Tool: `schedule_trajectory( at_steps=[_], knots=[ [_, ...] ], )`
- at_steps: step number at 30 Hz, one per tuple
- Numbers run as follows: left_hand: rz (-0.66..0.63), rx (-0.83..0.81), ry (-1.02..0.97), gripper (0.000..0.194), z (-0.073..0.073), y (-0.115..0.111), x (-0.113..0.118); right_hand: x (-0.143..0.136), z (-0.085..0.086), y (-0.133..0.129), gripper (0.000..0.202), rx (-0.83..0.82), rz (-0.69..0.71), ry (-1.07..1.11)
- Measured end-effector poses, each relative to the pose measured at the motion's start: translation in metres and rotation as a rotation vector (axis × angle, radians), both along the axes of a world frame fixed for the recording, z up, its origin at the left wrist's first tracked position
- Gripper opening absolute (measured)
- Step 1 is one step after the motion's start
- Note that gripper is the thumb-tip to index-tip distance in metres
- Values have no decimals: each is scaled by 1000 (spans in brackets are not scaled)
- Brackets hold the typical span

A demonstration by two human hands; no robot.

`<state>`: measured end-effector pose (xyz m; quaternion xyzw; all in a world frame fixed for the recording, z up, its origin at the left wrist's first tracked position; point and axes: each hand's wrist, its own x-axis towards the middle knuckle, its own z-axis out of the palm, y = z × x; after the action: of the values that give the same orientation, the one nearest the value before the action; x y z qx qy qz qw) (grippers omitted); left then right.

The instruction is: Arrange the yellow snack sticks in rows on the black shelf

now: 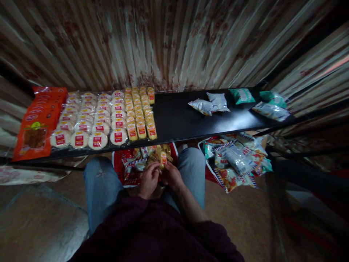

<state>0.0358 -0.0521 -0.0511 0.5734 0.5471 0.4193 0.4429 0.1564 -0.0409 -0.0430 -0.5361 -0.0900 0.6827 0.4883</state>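
Observation:
Between my knees, my left hand [149,179] and my right hand [172,175] meet at a small yellow snack pack [163,159] with an orange and white label. Fingers of both hands are closed on its lower end. Below the pack is a red basket [116,165] holding more yellow packs and striped snack bags. On the black shelf [174,120] in front stand rows of similar yellow packs [141,128], beside rows of round white crackers [79,139] in clear wrap. Overlapping orange bags [35,134] lie at the shelf's left end.
Silver bags [218,102] and green bags [242,95] lie on the right part of the shelf. Under it at the right, a second basket [211,171] is heaped with snack bags. A patterned curtain [163,43] hangs behind the shelf.

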Motion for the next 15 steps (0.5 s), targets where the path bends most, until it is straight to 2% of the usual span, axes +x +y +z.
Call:
schedule_trajectory(
  at_steps=[6,15],
  knots=[
    [-16,-2,51,31,13,-3,7,2,9,-5,29,50,10,-2],
    [-21,58,87,39,24,-1,21,9,0,-2,44,270,-38,-480]
  ],
)
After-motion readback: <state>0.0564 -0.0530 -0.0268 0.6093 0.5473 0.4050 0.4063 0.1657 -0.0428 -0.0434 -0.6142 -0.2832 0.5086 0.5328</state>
